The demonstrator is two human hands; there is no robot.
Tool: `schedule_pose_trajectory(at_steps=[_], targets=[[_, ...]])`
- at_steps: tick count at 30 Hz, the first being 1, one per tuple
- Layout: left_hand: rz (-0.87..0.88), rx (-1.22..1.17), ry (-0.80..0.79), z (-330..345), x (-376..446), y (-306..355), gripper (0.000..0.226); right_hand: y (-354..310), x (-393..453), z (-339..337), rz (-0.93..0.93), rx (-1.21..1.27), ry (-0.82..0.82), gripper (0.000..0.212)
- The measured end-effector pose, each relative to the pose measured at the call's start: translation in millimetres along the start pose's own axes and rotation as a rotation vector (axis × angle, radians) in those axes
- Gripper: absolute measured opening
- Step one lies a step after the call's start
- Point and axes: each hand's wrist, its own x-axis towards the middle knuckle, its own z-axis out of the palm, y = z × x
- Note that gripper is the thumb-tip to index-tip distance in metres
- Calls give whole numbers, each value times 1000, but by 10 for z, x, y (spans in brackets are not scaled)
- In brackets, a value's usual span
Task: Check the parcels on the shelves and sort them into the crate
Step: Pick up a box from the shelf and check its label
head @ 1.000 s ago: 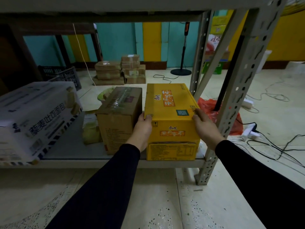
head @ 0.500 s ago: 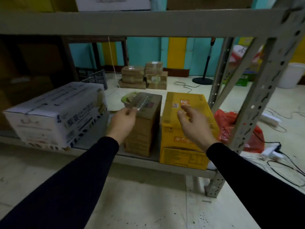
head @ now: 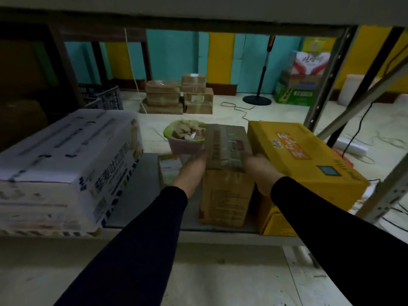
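Gripping brown parcel (head: 225,173) on shelf (head: 145,173) for checking.
Left hand (head: 192,168) and right hand (head: 257,171) flank its sides, steadying it; finger positions blurred, cannot tell.

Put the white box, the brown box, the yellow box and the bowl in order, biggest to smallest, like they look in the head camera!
1. white box
2. yellow box
3. brown box
4. bowl, though it sits farther back, so this is less sure.

Out on the pale floor (head: 276,120) a black stand (head: 258,98) rises from its round base near the teal and yellow wall (head: 176,58). A black cable (head: 234,107) trails beside it. A white power strip (head: 351,146) lies further right.
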Motion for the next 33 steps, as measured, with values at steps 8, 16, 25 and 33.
schedule_pose_trajectory(at_steps=[8, 16, 25, 33], targets=[[10, -207, -167, -23, -160, -40, 39, 137, -232, 73, 13, 253, 26, 20], [102, -289, 11, -82, -959, 461, 36, -111, -886, -252, -264, 329, -121, 59], [223, -432, 222, -38, -2537, 696, 70, -56, -1806, -571, -302, 532, -487, 65], [92, -229, 255, -70, -3099, 58, 72, 462, -2417, -245, 79, 734, -556, 74]])
